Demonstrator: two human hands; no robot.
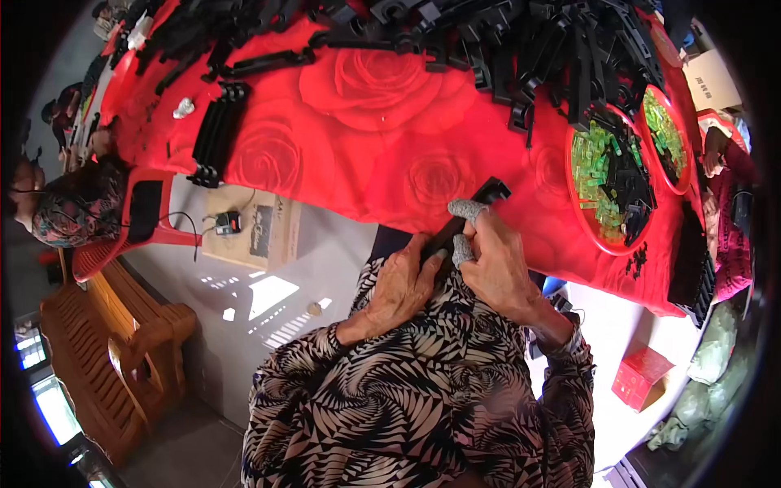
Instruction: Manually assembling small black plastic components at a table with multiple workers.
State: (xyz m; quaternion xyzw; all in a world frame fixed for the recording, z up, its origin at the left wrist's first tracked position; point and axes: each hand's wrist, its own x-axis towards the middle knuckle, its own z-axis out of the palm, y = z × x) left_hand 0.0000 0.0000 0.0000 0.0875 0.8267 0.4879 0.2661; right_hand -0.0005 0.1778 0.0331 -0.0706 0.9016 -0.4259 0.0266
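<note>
A long black plastic part [490, 192] lies at a slant between my hands, close to my body at the near edge of the table. My left hand [399, 285] is closed round its lower end, thumb on top. My right hand [500, 264] grips it from the other side, higher up, with grey fabric covers [465, 210] on its thumb and a finger. The part's hooked far end sticks out past my fingers over the red cloth. Its lower end is hidden by my left hand.
A rose-patterned red tablecloth [366, 154] covers the table. Black plastic parts [521, 49] are heaped along the back, with a neat stack [220, 134] at left. A red basket [574, 183] at right holds small green and black pieces. Other people sit at both sides.
</note>
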